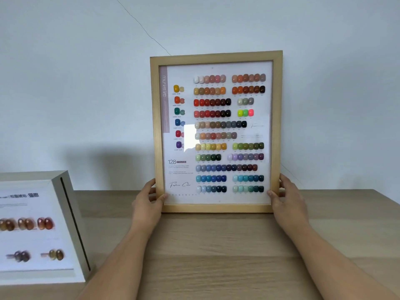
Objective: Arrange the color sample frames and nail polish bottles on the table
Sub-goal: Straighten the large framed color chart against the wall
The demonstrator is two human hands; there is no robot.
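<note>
A light wooden color sample frame [216,56] stands upright on the wooden table [216,245], its back near the wall. Behind its glass are many rows of coloured nail swatches. My left hand [149,198] grips the frame's lower left edge, thumb on the front. My right hand [285,195] grips the lower right edge the same way. A second, white sample frame [65,191] lies tilted at the left, showing brown and amber swatches. No nail polish bottles are in view.
The pale wall [86,83] rises directly behind the table. The table's right edge [387,198] runs diagonally at the far right. Bare wood lies between my forearms and in front of the wooden frame.
</note>
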